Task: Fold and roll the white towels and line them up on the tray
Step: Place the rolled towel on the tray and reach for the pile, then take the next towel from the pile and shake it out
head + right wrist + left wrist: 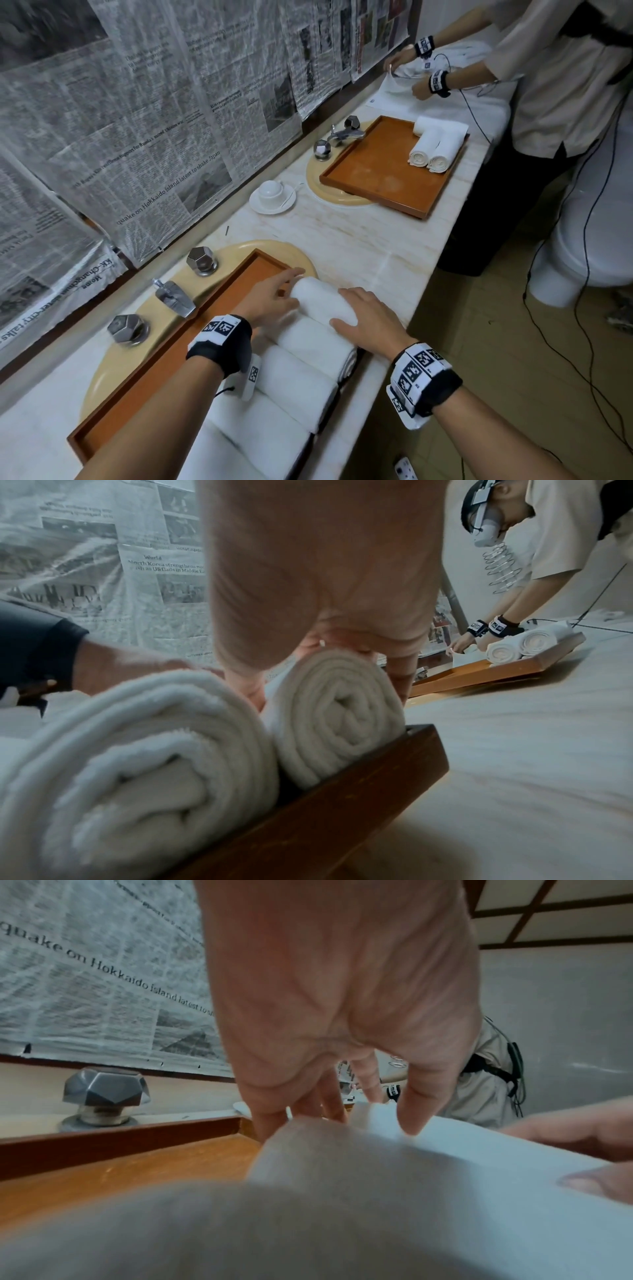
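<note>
A brown wooden tray [171, 356] lies over the near sink and carries a row of several rolled white towels [301, 373]. The farthest roll [322, 301] sits at the tray's far end, between both my hands. My left hand [287, 284] touches the roll's inner end with straight fingers [414, 1112]. My right hand [339, 308] lies over its outer end, fingers spread. In the right wrist view the spiral end of this roll [335, 712] rests against the tray rim [342, 791] beside its neighbour [137, 764], under my palm [325, 588].
A faucet [174, 298] and two faceted knobs stand behind the tray. Farther along the counter are a cup on a saucer [272, 197] and a second tray [387, 168] with rolled towels. Another person [548, 85] handles a towel there. A toilet [589, 240] and cables are at right.
</note>
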Demonstrator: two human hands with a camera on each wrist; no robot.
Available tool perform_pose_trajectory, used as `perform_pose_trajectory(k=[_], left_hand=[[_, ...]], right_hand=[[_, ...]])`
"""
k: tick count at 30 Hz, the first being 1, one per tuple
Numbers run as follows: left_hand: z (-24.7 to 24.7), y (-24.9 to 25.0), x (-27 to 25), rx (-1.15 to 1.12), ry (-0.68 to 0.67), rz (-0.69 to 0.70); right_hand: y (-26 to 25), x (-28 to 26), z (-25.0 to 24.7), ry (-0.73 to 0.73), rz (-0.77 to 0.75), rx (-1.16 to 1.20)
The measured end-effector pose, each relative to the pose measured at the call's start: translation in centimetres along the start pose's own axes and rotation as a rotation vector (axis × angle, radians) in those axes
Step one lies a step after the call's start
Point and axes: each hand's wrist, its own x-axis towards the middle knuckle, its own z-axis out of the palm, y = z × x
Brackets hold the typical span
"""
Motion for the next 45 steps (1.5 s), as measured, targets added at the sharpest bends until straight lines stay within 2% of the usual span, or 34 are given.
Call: perform_pose_trajectory(k=[4, 9, 14, 18, 24, 29, 39, 45], left_hand=[[0.3, 0.4, -0.7, 0.158, -0.008, 0.051], [0.3, 0.9, -3.1, 0.126, 0.089, 0.054], [-0.3, 1.2, -8.2, 0.058, 0.206, 0.057], [-0.5, 1.1, -13.9, 0.068, 0.272, -0.031], [-0.2, -2.6, -24.5, 0.134, 0.354, -0.162], [1.1, -7.1, -36.4, 0.119, 0.445, -0.277], [4.2, -15.3, -61.2, 0.165, 0.605, -0.633], [4.9, -18.1, -70.1, 0.103, 0.724, -0.770]], right_hand=[[0.1, -0.6, 0.0, -0.001, -0.018, 0.020], [0.3, -1.7, -0.7, 0.013, -0.035, 0.048], [-2.2, -3.7, -2.0, 0.066, -0.124, -0.018], [-6.0, -6.0, -2.0, 0.063, -0.213, -0.067], [-12.2, -9.6, 0.6, 0.004, -0.351, -0.129], [-19.5, -14.6, 4.0, -0.044, -0.483, -0.150], [-34.6, -26.2, 15.7, -0.189, -0.757, -0.177], [-41.4, -29.4, 21.4, -0.322, -0.884, -0.204]])
